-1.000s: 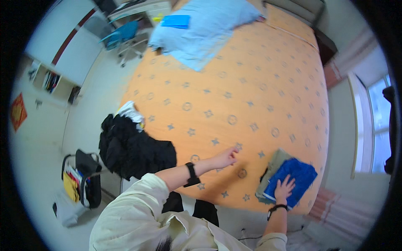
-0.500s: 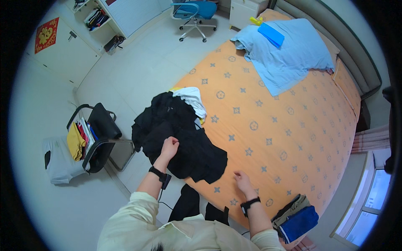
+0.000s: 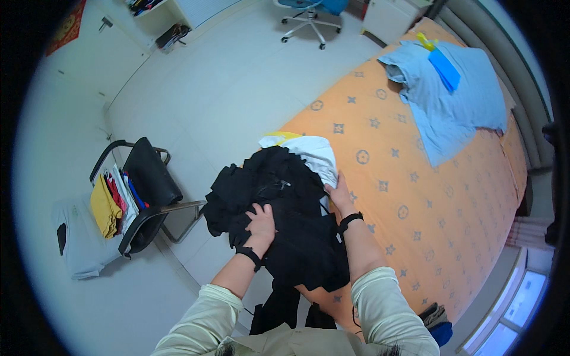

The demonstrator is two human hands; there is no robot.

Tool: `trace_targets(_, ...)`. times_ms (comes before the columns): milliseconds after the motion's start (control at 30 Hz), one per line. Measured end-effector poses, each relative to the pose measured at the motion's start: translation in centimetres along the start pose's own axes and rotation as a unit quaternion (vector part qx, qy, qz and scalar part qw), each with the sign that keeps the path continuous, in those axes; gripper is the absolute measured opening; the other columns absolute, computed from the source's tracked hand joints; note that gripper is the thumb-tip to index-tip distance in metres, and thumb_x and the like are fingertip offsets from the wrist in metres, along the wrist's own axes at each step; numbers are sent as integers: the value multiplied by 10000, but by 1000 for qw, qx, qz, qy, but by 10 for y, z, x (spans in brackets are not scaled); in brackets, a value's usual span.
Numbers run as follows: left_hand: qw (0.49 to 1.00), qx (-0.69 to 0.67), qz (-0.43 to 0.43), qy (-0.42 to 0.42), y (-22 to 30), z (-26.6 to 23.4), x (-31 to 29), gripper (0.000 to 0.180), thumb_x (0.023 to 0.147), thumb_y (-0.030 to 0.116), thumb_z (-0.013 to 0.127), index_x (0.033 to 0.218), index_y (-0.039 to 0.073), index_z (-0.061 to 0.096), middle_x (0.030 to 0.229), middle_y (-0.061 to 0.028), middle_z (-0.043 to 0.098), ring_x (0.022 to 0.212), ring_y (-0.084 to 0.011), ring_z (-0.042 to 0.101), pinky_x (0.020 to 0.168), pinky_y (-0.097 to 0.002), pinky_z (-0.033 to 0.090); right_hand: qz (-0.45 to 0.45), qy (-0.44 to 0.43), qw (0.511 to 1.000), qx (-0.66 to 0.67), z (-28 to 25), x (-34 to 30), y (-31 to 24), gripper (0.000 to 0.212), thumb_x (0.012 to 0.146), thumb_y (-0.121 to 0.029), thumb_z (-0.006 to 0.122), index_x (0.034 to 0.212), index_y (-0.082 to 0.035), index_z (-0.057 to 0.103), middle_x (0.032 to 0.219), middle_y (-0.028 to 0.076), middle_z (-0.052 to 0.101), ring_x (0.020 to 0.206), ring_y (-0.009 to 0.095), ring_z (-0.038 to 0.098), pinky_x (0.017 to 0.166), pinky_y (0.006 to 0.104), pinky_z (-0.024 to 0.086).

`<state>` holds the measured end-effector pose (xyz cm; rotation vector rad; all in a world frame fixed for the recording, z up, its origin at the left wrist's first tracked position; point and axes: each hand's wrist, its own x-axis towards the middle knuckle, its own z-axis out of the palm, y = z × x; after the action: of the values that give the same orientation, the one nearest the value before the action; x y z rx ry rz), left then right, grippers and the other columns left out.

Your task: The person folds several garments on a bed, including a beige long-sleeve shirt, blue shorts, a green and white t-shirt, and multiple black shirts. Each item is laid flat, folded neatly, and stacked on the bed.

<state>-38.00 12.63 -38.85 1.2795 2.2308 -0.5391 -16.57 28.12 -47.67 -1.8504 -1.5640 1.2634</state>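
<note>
A rumpled pile of black clothing [image 3: 297, 237] lies over the near left edge of the bed. My left hand [image 3: 261, 223] rests on top of it, its fingers spread. At the pile's right side, my right hand [image 3: 340, 196] touches the edge of a white garment [image 3: 317, 155] with yellow trim, which sticks out from under the black cloth. Its thumb and forefinger are apart, and the other fingers are partly hidden. Each wrist wears a black band.
An orange patterned bed [image 3: 409, 237] stretches to the right, with a light blue cloth [image 3: 442, 118] and a blue folder-like item [image 3: 444, 69] at its far end. Folded clothes [image 3: 107, 207] sit on a black chair [image 3: 148, 178] at left. More folded clothes [image 3: 436, 323] lie near right.
My right hand has moved from the bare sheet up to the white garment's edge. My left hand has opened and spread on the black pile. The head view has shifted.
</note>
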Motion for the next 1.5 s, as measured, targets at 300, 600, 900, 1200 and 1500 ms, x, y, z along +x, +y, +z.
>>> trace_targets(300,1000,7,-6,5,3,9,10,350,931,160,549,1253,122,418,1471,-226,280,1311,-518,365,744,-679,530,108,-164,960,201,-5,-38,-50,454,943,-232,592,1327,4,531,1215,111,637,1128,219,574,956,348,445)
trace_targets(600,995,26,92,-2,-20,-13,-13,842,740,386,817,1342,105,300,1477,-284,268,1264,-558,412,815,-564,563,-22,1,875,483,-209,-199,-100,416,916,-101,604,1314,5,540,1214,99,639,1084,207,619,944,345,487)
trace_targets(900,859,-194,474,-22,45,-128,-145,440,887,305,681,1210,24,575,1234,-218,592,1122,-343,590,933,-422,487,-191,35,816,545,-409,-373,-149,460,875,-58,564,1325,10,499,1200,135,637,1058,261,641,930,387,511)
trace_targets(1200,587,-597,313,-448,179,-89,-329,515,1023,457,421,1378,90,482,1386,-101,521,1215,-250,554,1006,-449,465,-284,62,691,662,-433,-513,-104,415,976,-273,436,1232,22,574,1216,194,634,1117,316,611,1011,467,459)
trace_targets(1500,460,-644,434,-430,155,-134,-410,397,913,174,620,1283,51,547,1229,-103,624,1106,-222,617,959,-378,498,-70,73,871,480,-414,-543,-27,346,912,-126,613,1242,-21,593,1110,56,674,945,166,659,865,308,521)
